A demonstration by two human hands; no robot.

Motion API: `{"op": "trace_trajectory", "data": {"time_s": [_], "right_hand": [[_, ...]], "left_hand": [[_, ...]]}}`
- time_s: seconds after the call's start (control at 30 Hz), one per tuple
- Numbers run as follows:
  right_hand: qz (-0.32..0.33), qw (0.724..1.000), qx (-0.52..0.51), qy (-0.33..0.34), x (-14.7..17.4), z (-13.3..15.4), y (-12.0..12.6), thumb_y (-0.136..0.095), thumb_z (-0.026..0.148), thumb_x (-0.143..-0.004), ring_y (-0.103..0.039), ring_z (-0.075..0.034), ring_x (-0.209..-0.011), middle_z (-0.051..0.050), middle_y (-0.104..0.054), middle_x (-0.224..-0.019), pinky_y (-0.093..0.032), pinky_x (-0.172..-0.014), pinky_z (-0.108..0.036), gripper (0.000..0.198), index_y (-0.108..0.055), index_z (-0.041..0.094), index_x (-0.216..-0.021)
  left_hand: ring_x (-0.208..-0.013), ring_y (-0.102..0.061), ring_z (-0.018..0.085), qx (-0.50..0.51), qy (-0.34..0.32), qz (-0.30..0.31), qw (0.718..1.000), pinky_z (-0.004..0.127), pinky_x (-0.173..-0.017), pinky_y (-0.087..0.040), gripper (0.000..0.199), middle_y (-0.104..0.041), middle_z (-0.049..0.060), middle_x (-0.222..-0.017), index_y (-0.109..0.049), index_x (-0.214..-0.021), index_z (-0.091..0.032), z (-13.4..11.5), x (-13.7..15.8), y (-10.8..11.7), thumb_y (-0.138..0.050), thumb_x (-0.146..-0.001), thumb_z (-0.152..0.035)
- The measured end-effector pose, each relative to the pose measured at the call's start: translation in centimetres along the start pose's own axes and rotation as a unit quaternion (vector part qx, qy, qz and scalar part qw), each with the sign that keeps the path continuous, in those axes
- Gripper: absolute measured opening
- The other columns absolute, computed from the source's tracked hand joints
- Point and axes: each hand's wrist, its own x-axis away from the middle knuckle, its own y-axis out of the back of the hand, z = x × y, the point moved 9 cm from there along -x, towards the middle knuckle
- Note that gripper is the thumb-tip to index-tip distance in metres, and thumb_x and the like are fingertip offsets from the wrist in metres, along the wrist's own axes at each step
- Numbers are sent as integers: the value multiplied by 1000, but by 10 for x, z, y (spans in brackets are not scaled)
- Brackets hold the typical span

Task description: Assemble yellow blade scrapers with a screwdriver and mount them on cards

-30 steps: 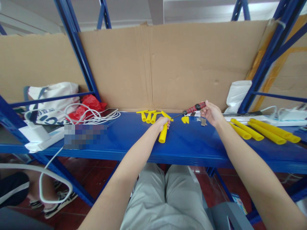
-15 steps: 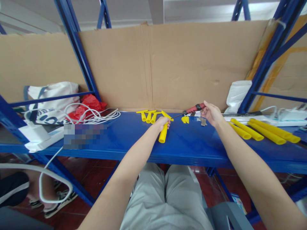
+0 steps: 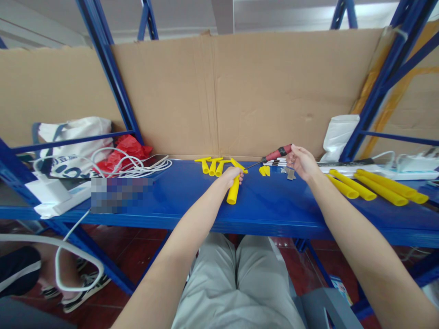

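My left hand [image 3: 234, 176] is closed around a yellow T-shaped tool with a tubular handle [image 3: 232, 194], its head pointing away from me. My right hand [image 3: 302, 162] pinches the butt of a screwdriver with a red and black handle [image 3: 278, 153]. The screwdriver's thin shaft runs down left to the head of the yellow tool; the exact contact point is too small to make out. Several finished-looking yellow T-shaped pieces [image 3: 212, 168] lie just left of my left hand. Small yellow parts [image 3: 264, 171] and little metal pieces [image 3: 291, 174] lie between my hands.
Several long yellow tubes [image 3: 381, 188] lie on the blue shelf [image 3: 274, 208] at the right, by a white power strip [image 3: 416, 172]. Coiled white cables [image 3: 140, 165], a red plastic bag [image 3: 127, 151] and a white cloth bag [image 3: 77, 146] sit left. Cardboard [image 3: 274, 91] closes the back.
Both hands keep almost the same place and hold the same things. The screwdriver's handle has shifted very slightly; the view has moved a little.
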Motion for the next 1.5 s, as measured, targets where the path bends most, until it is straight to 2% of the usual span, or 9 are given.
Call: {"op": "trace_trajectory", "data": {"time_s": [0.17,0.37,0.6,0.9,1.13,1.3,1.5], "right_hand": [[-22,1000,5,-10,-3,-5,6,-77,47,-63,-42,-6,-40,8,-43,-45,-36,-36,-17,44,-41,21,-62],[-4,1000,16,-18,-1,-6,1,-72,50,-68,-37,-6,-35,9,-35,-39,-33,-36,-18,43,-41,21,-64],[10,999,33,-11,0,-3,-2,-66,41,-78,-47,-7,-43,5,-49,-51,-37,-40,-17,28,-49,19,-72],[-37,999,39,-6,-1,-5,8,-73,45,-69,-45,-6,-43,6,-46,-50,-36,-38,-16,40,-44,19,-65],[-38,998,57,-13,-1,-7,7,-75,49,-65,-44,-7,-42,7,-43,-47,-36,-38,-17,43,-43,20,-66],[-47,997,65,-4,-1,-5,7,-75,44,-65,-43,-7,-39,7,-44,-45,-33,-36,-18,38,-45,20,-66],[-84,993,88,1,-1,-5,13,-68,31,-71,-38,-7,-34,9,-39,-39,-33,-35,-18,24,-47,20,-67]], "left_hand": [[-34,-34,4,4,2,0,1000,18,-39,-28,22,-40,-6,-46,-42,-65,-17,0,-1,0,-46,-81,-2],[-34,-35,5,-7,-10,-3,1000,18,-38,-29,20,-40,-6,-45,-44,-68,-16,-1,0,0,-42,-80,0],[-35,-35,5,-5,-17,-7,1000,18,-38,-29,21,-41,-5,-44,-46,-68,-16,-2,-1,0,-42,-82,0],[-34,-35,5,2,-10,-5,1000,18,-39,-29,22,-41,-5,-45,-45,-66,-16,1,-4,0,-45,-82,-2],[-35,-35,5,-1,-9,-7,1000,19,-40,-31,21,-42,-5,-48,-45,-66,-16,1,-5,1,-46,-80,-1],[-36,-36,5,-4,-8,-8,1000,18,-40,-32,19,-43,-5,-47,-47,-66,-15,1,-6,2,-47,-80,-2],[-36,-36,5,1,-12,-6,1000,18,-39,-32,15,-43,-5,-47,-49,-70,-15,1,-7,2,-52,-80,-4]]}}
